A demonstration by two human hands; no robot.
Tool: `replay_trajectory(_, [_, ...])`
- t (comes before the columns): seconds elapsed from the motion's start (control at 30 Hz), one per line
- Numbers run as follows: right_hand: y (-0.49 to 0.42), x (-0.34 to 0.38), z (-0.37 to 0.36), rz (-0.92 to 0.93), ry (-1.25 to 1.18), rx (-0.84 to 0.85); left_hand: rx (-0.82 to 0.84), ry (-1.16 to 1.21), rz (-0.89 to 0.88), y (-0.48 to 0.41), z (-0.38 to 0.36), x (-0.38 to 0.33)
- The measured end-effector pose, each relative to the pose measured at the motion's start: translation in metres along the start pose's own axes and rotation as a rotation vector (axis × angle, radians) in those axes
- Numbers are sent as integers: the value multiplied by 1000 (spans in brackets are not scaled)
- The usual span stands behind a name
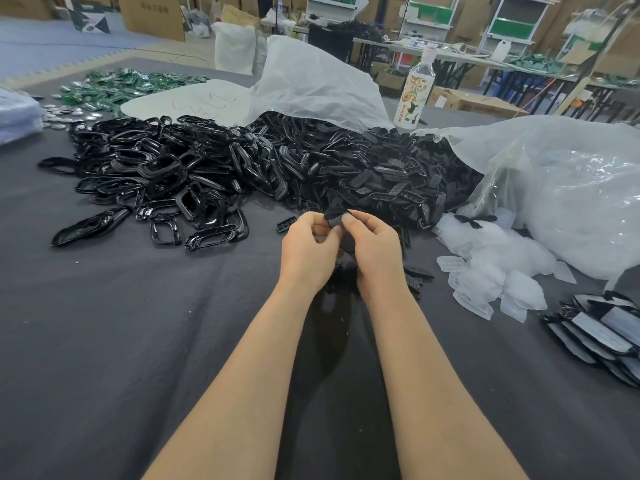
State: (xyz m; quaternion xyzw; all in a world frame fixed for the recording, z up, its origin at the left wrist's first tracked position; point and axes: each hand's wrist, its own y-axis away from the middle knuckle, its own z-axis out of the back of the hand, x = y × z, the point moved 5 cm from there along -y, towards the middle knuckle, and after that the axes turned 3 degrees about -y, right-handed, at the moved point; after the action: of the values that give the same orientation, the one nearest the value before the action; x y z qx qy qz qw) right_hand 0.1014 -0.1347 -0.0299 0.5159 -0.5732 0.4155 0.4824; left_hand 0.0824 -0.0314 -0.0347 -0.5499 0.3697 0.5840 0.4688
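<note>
2 forearms are seen running up the middle of the frame over a dark grey cloth, matte and creased. At the frame's centre a small black part is held clear of the cloth. It is pinched from the left by the curled fingers of the left hand and from the right by the thumb and fingers of the right hand. Most of the part is hidden by the fingers, so its exact form cannot be told.

The part is judged light, stiff moulded plastic with a dull, non-slip finish. It is best taken by its edges with fingertips, and any thin ribs should be spared from bending.

At lower right, a stack of flat black-and-grey pieces is fanned out. Above it, a heap of translucent white shells is noted, thin and probably flexible.

Beyond the hands, matte black slotted pieces are piled at centre right, touching a pile of glossy black frames at centre left, rounded and loop-shaped.

At right a crinkled clear plastic bag is recorded; at upper centre, a white bag and 1 labelled bottle, upright. At upper left, green circuit boards and silver discs are spread.
</note>
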Motion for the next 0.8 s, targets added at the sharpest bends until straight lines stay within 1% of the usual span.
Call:
replay_trajectory(0.17, [1,0,-4,-8,-20,-1,-10,69,27,-1,-1,3])
replay_trajectory(0.5, [3,0,0,-58,-122,-38,-29,15,-27,3,-3,0])
replay_trajectory(0.7, [4,1,-4,-56,-123,-5,-38,117,28,2,-2,3])
replay_trajectory(0.8, [3,1,-4,-47,-127,-30,-44,164,61,1,-1,4])
